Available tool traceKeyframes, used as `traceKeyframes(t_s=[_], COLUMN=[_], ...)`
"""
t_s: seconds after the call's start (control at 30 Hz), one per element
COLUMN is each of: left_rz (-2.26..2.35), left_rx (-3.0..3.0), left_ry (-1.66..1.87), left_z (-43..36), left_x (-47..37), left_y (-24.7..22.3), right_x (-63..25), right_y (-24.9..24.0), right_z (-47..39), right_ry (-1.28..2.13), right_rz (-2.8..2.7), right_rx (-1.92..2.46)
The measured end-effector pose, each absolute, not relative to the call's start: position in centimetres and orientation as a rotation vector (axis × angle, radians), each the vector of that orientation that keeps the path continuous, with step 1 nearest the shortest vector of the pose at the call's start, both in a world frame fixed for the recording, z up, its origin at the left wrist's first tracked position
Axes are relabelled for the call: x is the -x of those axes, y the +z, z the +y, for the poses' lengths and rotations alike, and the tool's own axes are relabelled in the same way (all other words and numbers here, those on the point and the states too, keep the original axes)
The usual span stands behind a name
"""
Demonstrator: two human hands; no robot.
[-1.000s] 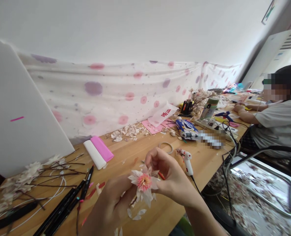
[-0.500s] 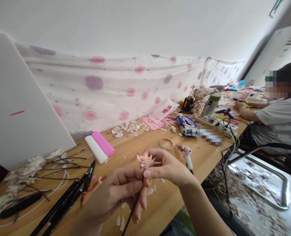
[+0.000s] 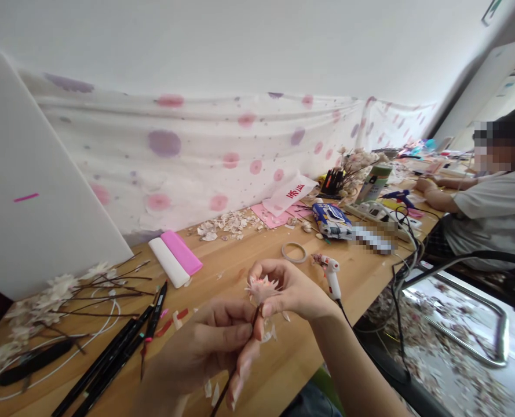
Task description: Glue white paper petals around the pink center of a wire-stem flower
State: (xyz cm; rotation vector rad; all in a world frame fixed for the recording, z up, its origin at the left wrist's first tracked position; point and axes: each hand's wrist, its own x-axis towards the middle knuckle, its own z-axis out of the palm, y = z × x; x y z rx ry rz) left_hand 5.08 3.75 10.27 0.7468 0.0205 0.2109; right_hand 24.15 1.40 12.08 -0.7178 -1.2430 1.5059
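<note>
A pale handmade flower (image 3: 262, 288) with pointed petals and a pinkish-orange centre tops a thin dark stem (image 3: 225, 395). My left hand (image 3: 222, 336) pinches this stem just under the bloom, its lower fingers curled loosely beneath. Around the petals, the thumb and fingers of my right hand (image 3: 285, 289) close on the flower's right side and base. Both hands are over the wooden table near its front edge. Beyond them lie a ring of tape (image 3: 294, 252) and a white hot glue gun (image 3: 329, 272). Loose petals (image 3: 215, 395) lie below my hands.
At left are finished flower stems (image 3: 61, 289), black markers (image 3: 109, 353) and a white cable. Pink and white crepe paper rolls (image 3: 181, 252) lie behind, near a petal pile (image 3: 231, 223). A blue packet (image 3: 331, 219) and power strip (image 3: 379, 214) sit right. A co-worker (image 3: 492, 202) sits beyond.
The flower has turned and tipped a little, its centre less exposed. My right fingers have shifted around the petals, while my left hand keeps its hold on the stem.
</note>
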Motion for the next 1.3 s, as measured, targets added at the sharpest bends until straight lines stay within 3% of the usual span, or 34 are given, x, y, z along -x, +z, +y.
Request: traceKeyframes(t_s=[0.83,0.97,1.1,1.3], left_rz=[-0.180,-0.010,0.441,0.862], left_rx=[-0.572,-0.744,-1.056,-1.288], left_ry=[0.139,0.308,0.667,0.954], left_z=[3.3,3.2,3.4,3.4], left_x=[-5.6,-5.4,-5.1,-5.1], left_y=[10.5,10.8,12.0,13.2], right_x=[-24.3,-24.2,-24.7,-24.4], right_y=[10.2,8.1,6.4,6.6], right_z=[3.4,4.3,3.9,1.7], right_ry=[1.480,1.312,1.091,0.808], right_rz=[-1.298,-1.232,-1.157,-1.043], right_rx=[0.718,0.856,0.995,1.017])
